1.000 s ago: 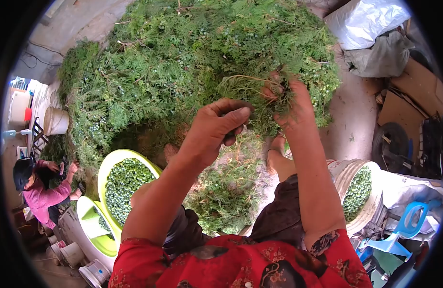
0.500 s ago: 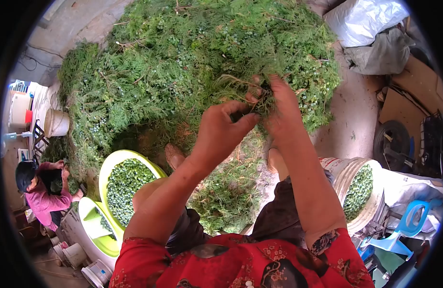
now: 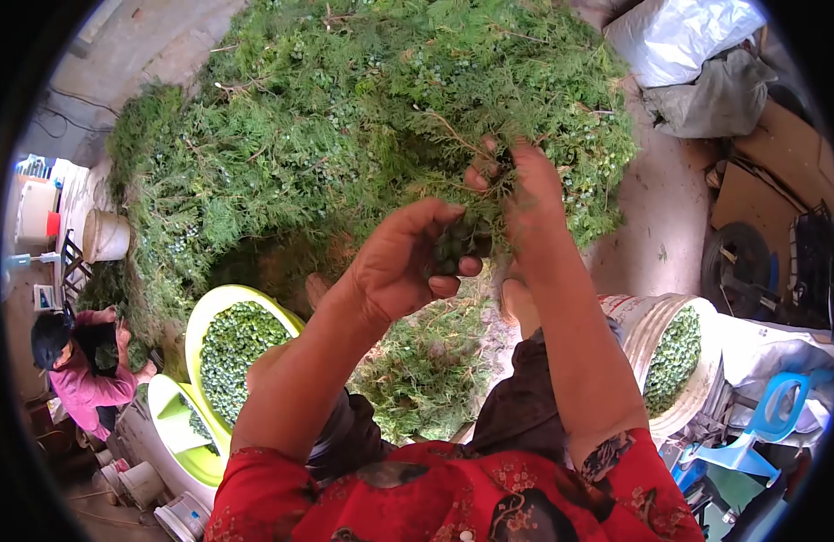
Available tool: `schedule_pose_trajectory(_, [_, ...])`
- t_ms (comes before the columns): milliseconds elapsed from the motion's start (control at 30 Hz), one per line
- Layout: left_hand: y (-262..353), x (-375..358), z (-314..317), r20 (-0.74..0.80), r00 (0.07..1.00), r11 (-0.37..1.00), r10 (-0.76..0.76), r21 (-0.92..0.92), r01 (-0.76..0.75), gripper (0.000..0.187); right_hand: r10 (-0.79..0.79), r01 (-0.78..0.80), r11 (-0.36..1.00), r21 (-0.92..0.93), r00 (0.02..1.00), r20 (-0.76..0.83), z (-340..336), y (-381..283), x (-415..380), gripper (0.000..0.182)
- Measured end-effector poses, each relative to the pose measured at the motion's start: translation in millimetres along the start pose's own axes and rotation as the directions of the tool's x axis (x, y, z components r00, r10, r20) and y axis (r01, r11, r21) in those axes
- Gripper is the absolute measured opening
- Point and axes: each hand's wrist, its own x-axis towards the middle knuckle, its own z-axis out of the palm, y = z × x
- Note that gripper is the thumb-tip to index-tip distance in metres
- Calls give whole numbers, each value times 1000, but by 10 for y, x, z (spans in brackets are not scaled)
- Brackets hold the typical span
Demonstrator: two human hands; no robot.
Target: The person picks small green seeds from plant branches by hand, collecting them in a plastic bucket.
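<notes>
Writing is scant: reddish lettering marks the side of the white bucket (image 3: 636, 316) at the right, too small and slanted to read.

A person in a red patterned shirt (image 3: 462, 497) is seen from above, both arms stretched forward. The right hand (image 3: 530, 181) has a closed grip on a green conifer sprig (image 3: 458, 135), pinching it between thumb and fingers. The left hand (image 3: 403, 257), just below and beside it, is cupped with its palm turned inward; its grip is half curled around a few dark green berries (image 3: 451, 246), the thumb and lower fingers a little apart.

The sprig is held in the air in front of a broad heap of cut branches (image 3: 281, 154). Its long axis runs diagonally: the bare stem points up and to the left out of the right hand, while leafy parts droop down between the hands.

Near the left knee, a lime-green basin (image 3: 194, 348) is filled with green berries. The white bucket leans by the right knee, its mouth also showing berries. Loose greenery (image 3: 426, 379) covers the floor between the feet. Far left, a co-worker in a pink top (image 3: 96, 384) bends over, hands together.
</notes>
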Motion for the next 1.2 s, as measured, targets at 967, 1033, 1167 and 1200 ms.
schedule_pose_trajectory(967, [-113, 77, 30, -98, 973, 862, 208, 489, -135, 22, -157, 172, 943, -284, 985, 76, 173, 37, -153, 19])
schedule_pose_trajectory(1033, [-116, 47, 50, -55, 961, 862, 271, 459, -217, 22, -36, 55, 991, -119, 987, 155, 121, 64, -125, 19])
schedule_pose_trajectory(1167, [-116, 35, 30, -30, 952, 823, 303, 511, -246, 23, -48, 65, 989, -135, 991, 126, 157, 110, -176, 21])
schedule_pose_trajectory(1200, [-118, 47, 15, -51, 948, 800, 313, 553, -235, 23, -55, 81, 982, -171, 987, 153, 144, 126, -153, 22])
